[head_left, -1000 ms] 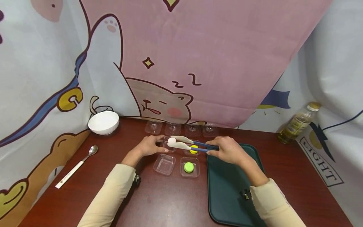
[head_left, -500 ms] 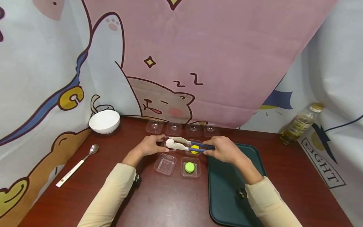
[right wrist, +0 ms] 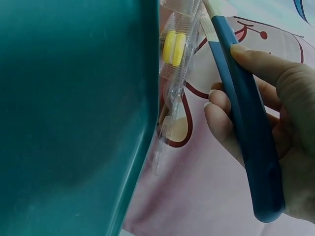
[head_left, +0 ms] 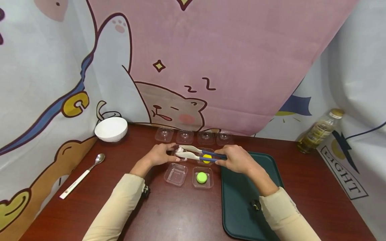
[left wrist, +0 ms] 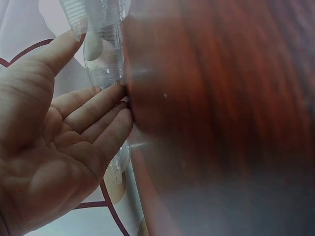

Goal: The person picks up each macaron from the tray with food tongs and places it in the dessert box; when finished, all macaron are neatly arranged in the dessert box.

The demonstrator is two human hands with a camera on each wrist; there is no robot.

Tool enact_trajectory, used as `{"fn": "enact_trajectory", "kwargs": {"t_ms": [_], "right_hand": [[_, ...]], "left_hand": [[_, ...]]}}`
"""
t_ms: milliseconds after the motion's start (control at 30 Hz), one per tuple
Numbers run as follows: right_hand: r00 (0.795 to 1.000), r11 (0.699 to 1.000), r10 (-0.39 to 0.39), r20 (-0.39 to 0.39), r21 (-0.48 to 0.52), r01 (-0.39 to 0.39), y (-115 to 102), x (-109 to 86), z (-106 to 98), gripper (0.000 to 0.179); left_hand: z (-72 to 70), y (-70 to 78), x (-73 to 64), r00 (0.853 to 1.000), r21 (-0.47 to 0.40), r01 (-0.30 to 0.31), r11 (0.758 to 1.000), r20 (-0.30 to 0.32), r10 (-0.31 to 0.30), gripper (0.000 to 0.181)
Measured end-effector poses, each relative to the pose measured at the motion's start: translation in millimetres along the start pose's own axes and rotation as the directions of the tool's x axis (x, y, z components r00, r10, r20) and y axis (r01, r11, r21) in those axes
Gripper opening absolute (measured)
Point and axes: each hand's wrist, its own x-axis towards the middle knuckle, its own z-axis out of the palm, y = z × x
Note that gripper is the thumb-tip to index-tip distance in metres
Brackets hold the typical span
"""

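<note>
My right hand grips tongs with blue handles and pale tips, thumb on one arm and fingers on the other. Between the tips is a pale pinkish-white macaron, low in a clear plastic box. My left hand holds that box at its left side, thumb in front and fingers behind. To its right, a box holds a yellow macaron, partly behind the tongs. Nearer me, a green macaron lies in another box, beside a bare clear box.
A dark green tray lies under my right forearm. Several clear lids line the back of the table. A white bowl and a spoon are at left; an oil bottle stands at the back right.
The tongs have moved slightly left and down, bringing the pale macaron lower into the box, where it now looks tilted. My left hand has stayed at the box.
</note>
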Motion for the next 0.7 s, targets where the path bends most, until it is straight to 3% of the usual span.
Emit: {"fn": "enact_trajectory", "kwargs": {"t_ms": [333,700], "right_hand": [[1.0,0.999,0.024,0.004,-0.022,-0.024,-2.6,-4.4,-2.5,0.037],[1.0,0.998,0.02,0.02,-0.067,-0.019,-4.8,-11.9,-19.8,0.037]], "left_hand": [[1.1,1.2,-0.7,1.0,0.005,0.002,1.0,0.005,-0.002,0.083],[0.4,-0.5,-0.2,1.0,-0.008,0.003,1.0,0.001,-0.003,0.084]]}}
